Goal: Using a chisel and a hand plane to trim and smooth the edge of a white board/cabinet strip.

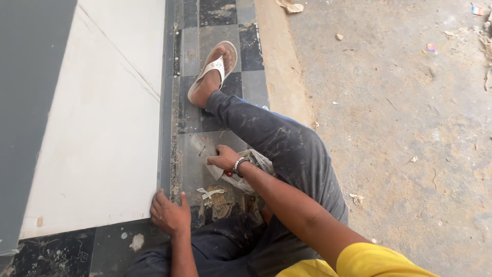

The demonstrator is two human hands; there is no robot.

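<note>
The person is sitting on the checkered floor (251, 56), one leg (271, 138) stretched out along it, a sandal (218, 65) on the foot. The left hand (169, 214) is lying flat with fingers spread, pressing on the near corner of the big white tile (102, 128), fingertips hooking just over its edge, which looks to me like a way of steadying the slab or feeling where its corner is sitting against the dark strip (166, 102) running alongside. The right hand (224, 157) is curled, knuckles up, fingers bent down onto a grey floor square (197, 164) just beside the tile; whether it is pinching anything I cannot tell, though something small and thin is lying by the fingertips. Its wrist, wearing a bracelet (239, 164), is resting against a crumpled plastic bag (253, 164) tucked close by the knee, probably kept there to be within easy reach.

Counting: one white tile, lying on the left and butting the strip; two hands, both down on the work; one sandal showing; one bag; one bracelet. A scrap of white tape (210, 193) is sitting between the hands, next to a patch of brownish mortar (221, 201). The ground (400, 128) on the right is bare and dusty, with bits of litter scattered well apart.
</note>
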